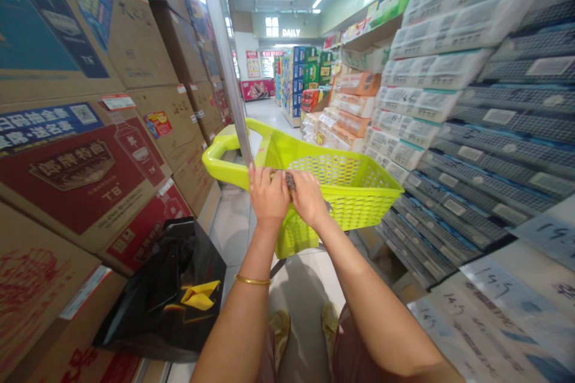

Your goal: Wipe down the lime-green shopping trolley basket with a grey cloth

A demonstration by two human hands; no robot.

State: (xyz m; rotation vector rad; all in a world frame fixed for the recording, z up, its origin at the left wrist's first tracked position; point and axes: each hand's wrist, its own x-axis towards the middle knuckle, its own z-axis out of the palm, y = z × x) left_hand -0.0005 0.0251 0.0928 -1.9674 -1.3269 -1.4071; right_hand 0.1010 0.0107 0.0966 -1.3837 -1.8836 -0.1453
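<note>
A lime-green plastic shopping basket (350, 203) with slotted sides and a loop-shaped end stands in front of me, tilted in view. My left hand (268, 194) is closed over its near rim, beside an upright metal pole (229, 66). Just to the right, my right hand (308, 196) is also closed at the same rim, its fingers curled away from me. A small dark grey piece (291, 180) shows between the two hands; what it is cannot be made out. The fingertips are mostly hidden.
Stacked cardboard cartons (81, 167) rise on the left. A black bag (166, 293) with something yellow stands below them. Plastic-wrapped tissue packs (417, 114) and dark packaged stacks (507, 125) line the right. A tiled aisle floor (269, 112) runs ahead toward boxed goods.
</note>
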